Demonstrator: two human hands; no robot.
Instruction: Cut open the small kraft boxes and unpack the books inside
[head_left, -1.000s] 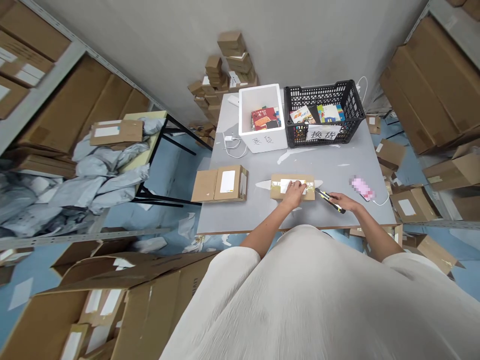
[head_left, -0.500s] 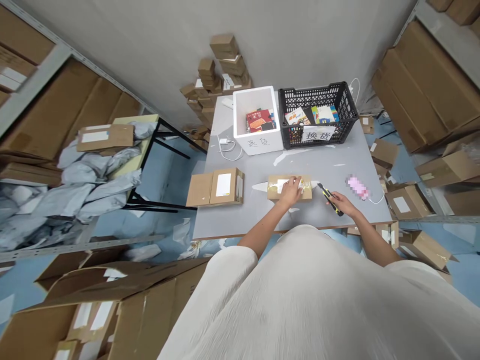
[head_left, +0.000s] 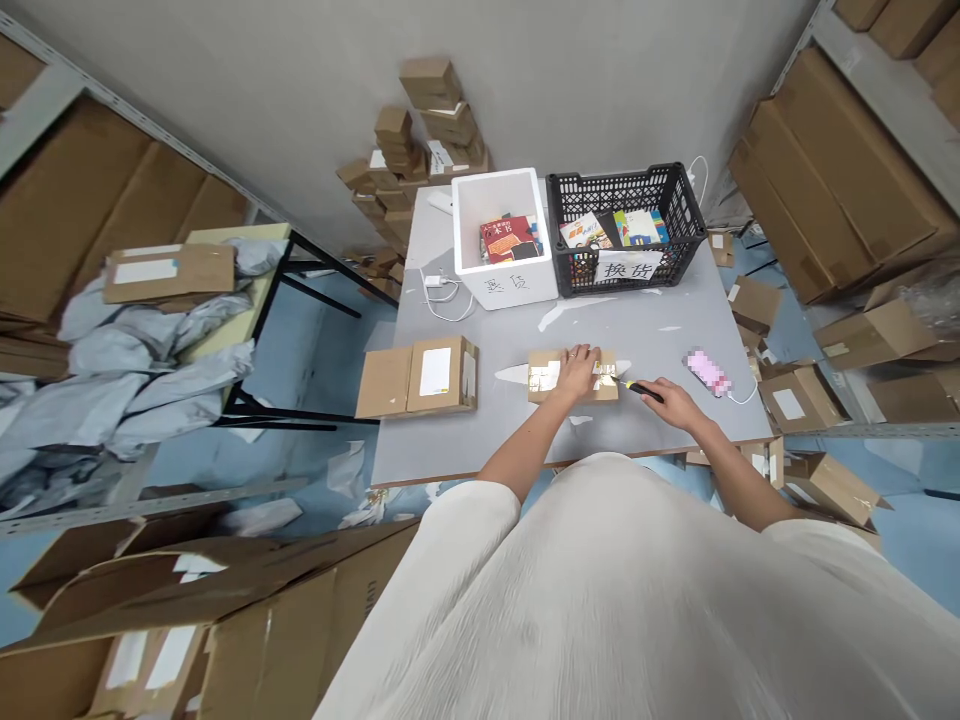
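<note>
A small taped cardboard box (head_left: 541,391) lies on the grey table in front of me, with a white label under clear tape. My left hand (head_left: 578,372) rests flat on its top, fingers spread, pressing it against the table. In my right hand (head_left: 670,403) is a yellow and black utility knife (head_left: 643,390), gripped by the handle. Its blade points left and meets the tape at the box's right end. Left of this box sits another cardboard box (head_left: 442,378) with a flap folded out to the side and a white label.
At the table's back stand a white foam box (head_left: 506,285) and a black plastic crate (head_left: 628,250), both holding books. A pink blurred item (head_left: 706,371) with a cable lies right. Grey parcels (head_left: 97,415) fill the left side; cartons (head_left: 802,400) crowd the floor on the right.
My right hand has moved left and turned the utility knife, bringing its blade from beside the box onto the tape at its right end. My left hand stays on the box.
</note>
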